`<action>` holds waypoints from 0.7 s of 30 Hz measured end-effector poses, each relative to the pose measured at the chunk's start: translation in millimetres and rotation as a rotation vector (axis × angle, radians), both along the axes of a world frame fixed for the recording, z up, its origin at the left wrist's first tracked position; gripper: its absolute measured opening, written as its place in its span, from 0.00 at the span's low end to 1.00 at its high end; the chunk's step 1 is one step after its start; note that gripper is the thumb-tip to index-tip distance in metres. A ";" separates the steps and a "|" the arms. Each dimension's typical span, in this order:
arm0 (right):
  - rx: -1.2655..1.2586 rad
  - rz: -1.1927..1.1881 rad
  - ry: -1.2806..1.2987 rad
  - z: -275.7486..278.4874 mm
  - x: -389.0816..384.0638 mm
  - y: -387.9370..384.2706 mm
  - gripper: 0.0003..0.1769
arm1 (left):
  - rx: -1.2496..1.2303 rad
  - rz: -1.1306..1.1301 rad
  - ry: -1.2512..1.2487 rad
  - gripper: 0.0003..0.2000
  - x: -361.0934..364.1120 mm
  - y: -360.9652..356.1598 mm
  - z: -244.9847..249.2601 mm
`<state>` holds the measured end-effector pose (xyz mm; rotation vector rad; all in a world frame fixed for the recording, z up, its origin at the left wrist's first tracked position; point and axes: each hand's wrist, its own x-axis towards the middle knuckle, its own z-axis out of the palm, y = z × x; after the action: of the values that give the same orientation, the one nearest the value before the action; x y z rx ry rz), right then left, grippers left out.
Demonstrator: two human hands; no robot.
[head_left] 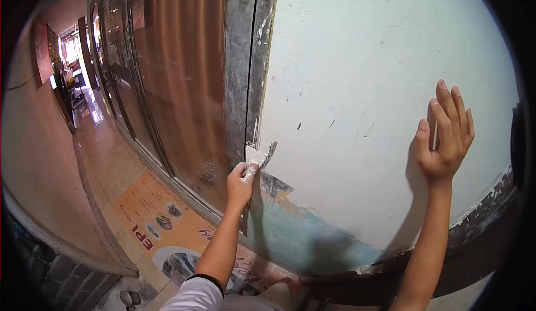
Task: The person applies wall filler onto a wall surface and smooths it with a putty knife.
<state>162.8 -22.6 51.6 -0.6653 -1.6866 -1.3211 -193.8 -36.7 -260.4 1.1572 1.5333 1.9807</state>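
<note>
My left hand (pixel 239 187) grips a putty knife (pixel 255 156) whose broad blade, smeared with white, meets the left edge of a white painted wall (pixel 346 87). A dark, ragged flake (pixel 271 151) sticks out beside the blade. Just below, the white coat ends unevenly over a grey bare spot (pixel 276 186) and a pale green-blue area (pixel 307 235). On the right, my right hand (pixel 448 138) is open with fingers stretched upward, its palm side toward the wall; whether the whole palm touches is hidden.
A weathered grey wooden frame (pixel 240 60) borders the wall, next to glass panels with a brown curtain (pixel 181 76) behind. An orange printed banner (pixel 148 205) lies on the tiled floor. At far left a passage (pixel 84 96) runs back between walls. Grey blocks (pixel 70 277) sit at lower left.
</note>
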 end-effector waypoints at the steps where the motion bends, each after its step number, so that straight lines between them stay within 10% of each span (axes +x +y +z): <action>1: 0.000 0.005 0.000 -0.4 0.6 1.1 0.21 | -0.034 -0.018 -0.049 0.19 2.0 -3.0 6.2; 21: -0.012 -0.004 -0.008 -1.3 1.2 0.7 0.21 | -0.023 -0.006 -0.068 0.17 8.7 -1.8 -0.7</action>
<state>164.0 -21.8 50.4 -0.6718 -1.7020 -1.3190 -185.1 -38.5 -261.0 1.0726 1.5135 1.9726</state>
